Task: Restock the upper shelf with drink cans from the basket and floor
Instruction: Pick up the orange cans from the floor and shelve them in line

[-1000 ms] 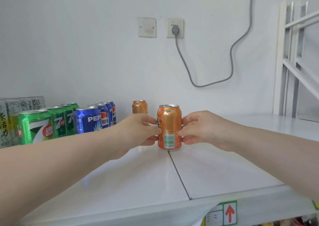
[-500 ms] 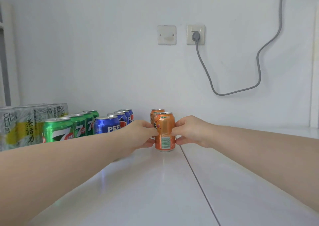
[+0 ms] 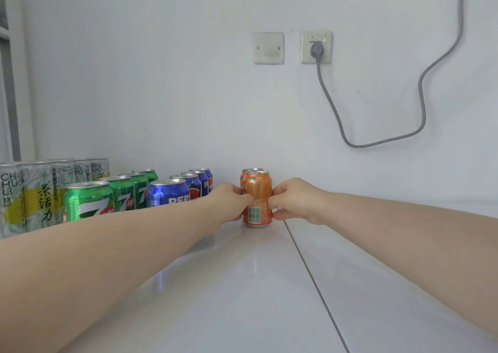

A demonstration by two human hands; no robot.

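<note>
An orange drink can (image 3: 258, 191) stands upright on the white upper shelf (image 3: 242, 285), directly in front of a second orange can (image 3: 251, 170) that is mostly hidden behind it. My left hand (image 3: 231, 200) grips the front can from the left and my right hand (image 3: 293, 200) grips it from the right, thumbs meeting on its front. Rows of blue Pepsi cans (image 3: 168, 192), green 7up cans (image 3: 87, 200) and tall grey tea cans (image 3: 29, 191) stand to the left.
The white wall behind carries a blank plate (image 3: 268, 48) and a socket (image 3: 316, 46) with a grey cable (image 3: 377, 143) looping right. A seam (image 3: 310, 272) runs front to back across the shelf surface.
The orange can has slid farther back between both hands, up against the can behind it. My view has come closer and lower.
</note>
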